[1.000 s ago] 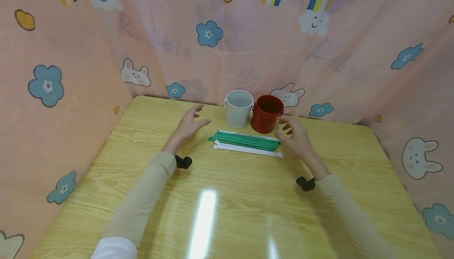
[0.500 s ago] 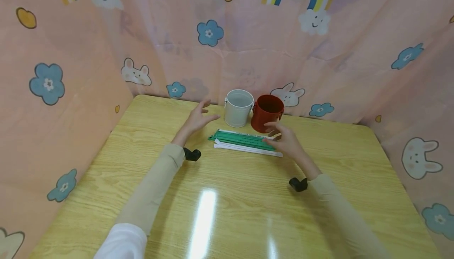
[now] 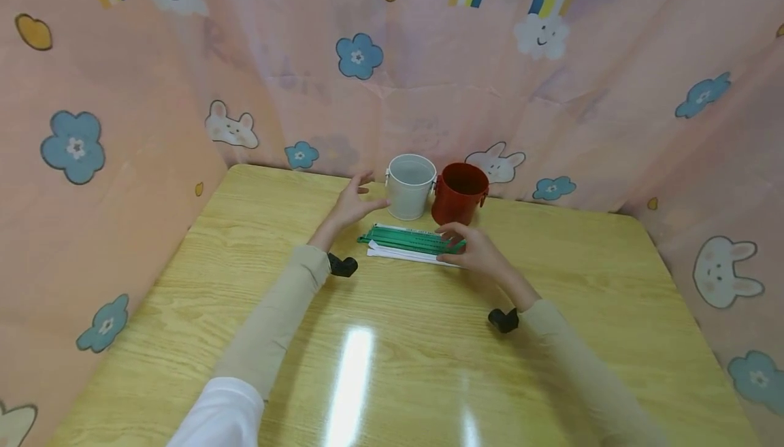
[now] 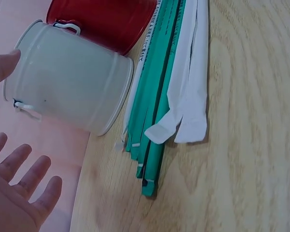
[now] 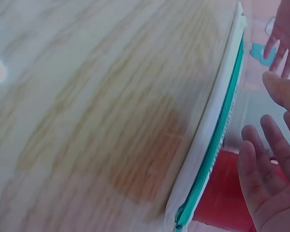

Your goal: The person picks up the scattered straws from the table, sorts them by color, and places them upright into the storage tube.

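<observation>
A small white bucket (image 3: 409,192) and a red bucket (image 3: 458,199) stand side by side at the back of the table. In front of them lies a row of paper-wrapped straws, several green straws (image 3: 404,237) and some white straws (image 3: 401,254). My left hand (image 3: 352,207), fingers spread and thumb apart, is beside the white bucket; the left wrist view shows its palm (image 4: 12,198) holding nothing. My right hand (image 3: 478,251) hangs over the right end of the straws, covering it in the head view. In the right wrist view its fingers (image 5: 275,140) are loosely bent with nothing between them.
The wood-grain table (image 3: 416,338) carries a bright light reflection toward its front. A pink patterned cloth (image 3: 294,59) hangs behind the table and along both sides. A small black wrist mount (image 3: 503,320) sticks out below the right hand.
The left hand has moved right, closer to the white bucket. The right hand has moved left and down, from beside the red bucket to over the straws' right end. Buckets and straws stay put.
</observation>
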### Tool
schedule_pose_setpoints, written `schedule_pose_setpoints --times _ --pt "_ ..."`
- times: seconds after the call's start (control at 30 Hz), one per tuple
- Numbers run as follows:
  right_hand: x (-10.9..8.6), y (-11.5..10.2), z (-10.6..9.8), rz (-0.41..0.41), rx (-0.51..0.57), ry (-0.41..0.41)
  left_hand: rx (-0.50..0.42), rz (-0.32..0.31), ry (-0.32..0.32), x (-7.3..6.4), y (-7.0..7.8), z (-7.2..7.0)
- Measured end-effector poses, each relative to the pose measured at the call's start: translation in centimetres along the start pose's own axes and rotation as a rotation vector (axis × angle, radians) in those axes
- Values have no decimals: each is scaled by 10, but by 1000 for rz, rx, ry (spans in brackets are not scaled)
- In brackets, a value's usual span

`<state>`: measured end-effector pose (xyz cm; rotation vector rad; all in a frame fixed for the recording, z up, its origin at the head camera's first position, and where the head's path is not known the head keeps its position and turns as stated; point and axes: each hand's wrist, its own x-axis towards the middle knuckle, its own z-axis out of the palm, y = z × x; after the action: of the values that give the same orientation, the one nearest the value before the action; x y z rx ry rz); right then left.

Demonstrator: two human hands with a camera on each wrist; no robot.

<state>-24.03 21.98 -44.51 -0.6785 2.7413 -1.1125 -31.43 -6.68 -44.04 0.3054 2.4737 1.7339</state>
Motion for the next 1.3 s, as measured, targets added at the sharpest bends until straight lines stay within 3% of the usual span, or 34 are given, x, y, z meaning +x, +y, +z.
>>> schedule_pose_setpoints --times 0.47,0.83,1.3 --pt "6 0 12 -39 -9 -93 -41 11 21 16 0 9" --pt "6 -2 15 52 -62 -138 -59 7 40 20 1 20" --pt "9 -2 19 -17 -149 -138 -115 36 36 29 5 30"
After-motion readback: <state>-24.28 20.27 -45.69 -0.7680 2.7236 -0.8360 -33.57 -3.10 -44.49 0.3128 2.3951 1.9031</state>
